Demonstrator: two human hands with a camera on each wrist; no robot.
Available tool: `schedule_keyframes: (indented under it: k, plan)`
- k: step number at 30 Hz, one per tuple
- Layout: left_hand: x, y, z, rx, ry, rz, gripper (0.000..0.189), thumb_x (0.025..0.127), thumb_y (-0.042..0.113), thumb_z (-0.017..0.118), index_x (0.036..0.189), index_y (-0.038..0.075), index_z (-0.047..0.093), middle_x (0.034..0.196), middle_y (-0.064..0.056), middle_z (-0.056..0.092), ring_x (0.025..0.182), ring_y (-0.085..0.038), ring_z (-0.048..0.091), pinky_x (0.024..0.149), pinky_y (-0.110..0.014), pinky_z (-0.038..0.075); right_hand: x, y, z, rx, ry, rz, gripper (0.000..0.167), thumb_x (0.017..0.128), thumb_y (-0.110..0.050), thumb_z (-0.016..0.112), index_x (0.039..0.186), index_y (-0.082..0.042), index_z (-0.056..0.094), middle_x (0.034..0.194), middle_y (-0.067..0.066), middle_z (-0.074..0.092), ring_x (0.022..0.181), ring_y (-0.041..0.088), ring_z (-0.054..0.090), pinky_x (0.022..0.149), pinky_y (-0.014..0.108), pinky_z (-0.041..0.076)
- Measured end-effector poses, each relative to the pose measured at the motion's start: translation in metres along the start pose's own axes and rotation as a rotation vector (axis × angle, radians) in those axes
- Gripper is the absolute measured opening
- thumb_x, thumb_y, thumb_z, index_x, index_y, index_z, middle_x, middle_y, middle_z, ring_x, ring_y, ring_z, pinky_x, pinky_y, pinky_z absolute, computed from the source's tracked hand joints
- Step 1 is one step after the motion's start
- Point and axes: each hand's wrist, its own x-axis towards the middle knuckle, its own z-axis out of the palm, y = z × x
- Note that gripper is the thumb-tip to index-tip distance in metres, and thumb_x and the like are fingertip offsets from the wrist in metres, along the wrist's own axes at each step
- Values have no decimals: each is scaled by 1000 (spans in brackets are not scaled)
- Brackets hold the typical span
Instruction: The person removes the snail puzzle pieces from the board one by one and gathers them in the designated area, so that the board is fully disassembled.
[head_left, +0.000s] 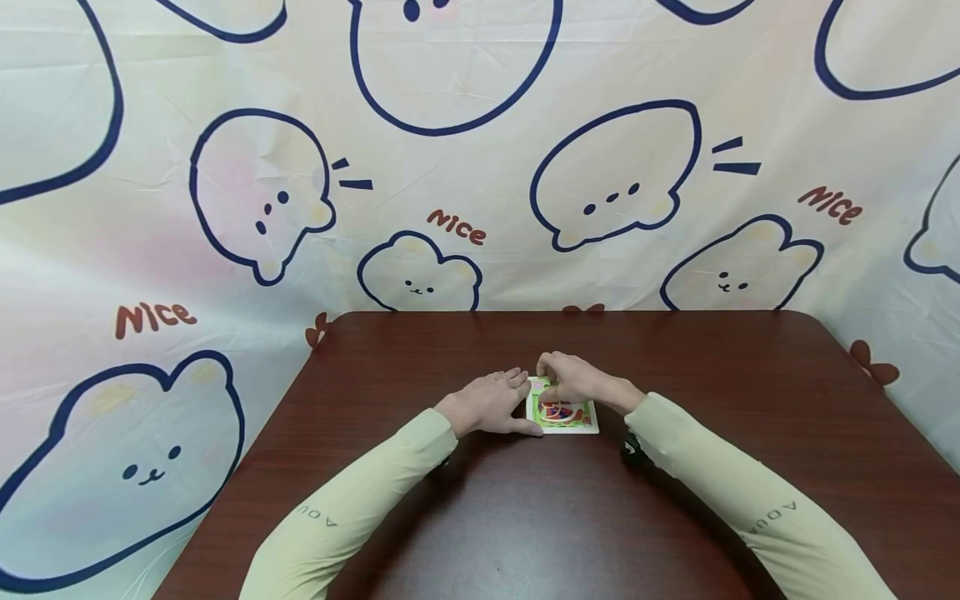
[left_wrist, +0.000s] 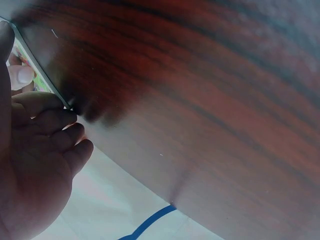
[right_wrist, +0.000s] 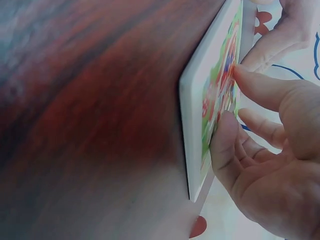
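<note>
A small flat board [head_left: 591, 421] with a white border and a bright green, red and blue picture lies on the table between both hands. My left hand [head_left: 491, 402] rests at the board's left side, fingers extended and thumb along its near corner. From the right, my right hand [head_left: 576, 380] reaches over the board with bent fingers. In the right wrist view, the right hand's thumb and forefinger [right_wrist: 227, 132] touch the picture with a gap between their tips. Whether they pinch a loose piece cannot be seen. Pale curved lines cross the picture.
The dark reddish-brown wooden table [head_left: 540, 517] has a glossy top with rounded far corners. A pale cloth [head_left: 510, 183] printed with blue cartoon outlines hangs behind it and along the sides. A dark band [head_left: 632, 448] shows under the right sleeve.
</note>
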Motion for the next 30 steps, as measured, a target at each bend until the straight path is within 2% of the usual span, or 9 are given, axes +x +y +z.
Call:
schedule_keyframes:
  k: [6, 15, 21, 30]
  plan:
    - [0, 1, 0, -6, -3, -2, 99, 86, 81, 39, 155, 11, 30, 162, -11, 28, 151, -23, 23, 121, -37, 27, -2, 0, -2, 10, 4, 23, 27, 91, -21, 70, 114, -8, 62, 104, 7, 60, 89, 18, 56, 77, 34, 50]
    - [0, 1, -1, -14, -19, -12, 99, 86, 81, 39, 155, 11, 29, 162, -11, 26, 152, -23, 23, 121, -37, 28, -3, 3, -5, 111, 7, 53, 13, 96, -19, 64, 102, -9, 58, 89, 6, 59, 60, 15, 55, 53, 27, 48]
    - [-2, 1, -1, -16, -24, -17, 99, 86, 81, 40, 155, 10, 29, 162, -11, 26, 152, -23, 22, 121, -36, 28, -4, 0, -4, 170, 6, 78, 15, 97, -22, 63, 96, -10, 54, 86, 7, 59, 56, 16, 56, 50, 28, 50]
    - [-2, 2, -2, -1, -30, -15, 98, 87, 80, 38, 154, 10, 30, 162, -10, 26, 152, -22, 22, 121, -36, 27, -6, 4, -6, 295, -6, 127, 21, 95, -25, 66, 91, -9, 54, 78, 8, 60, 57, 18, 59, 53, 31, 54]
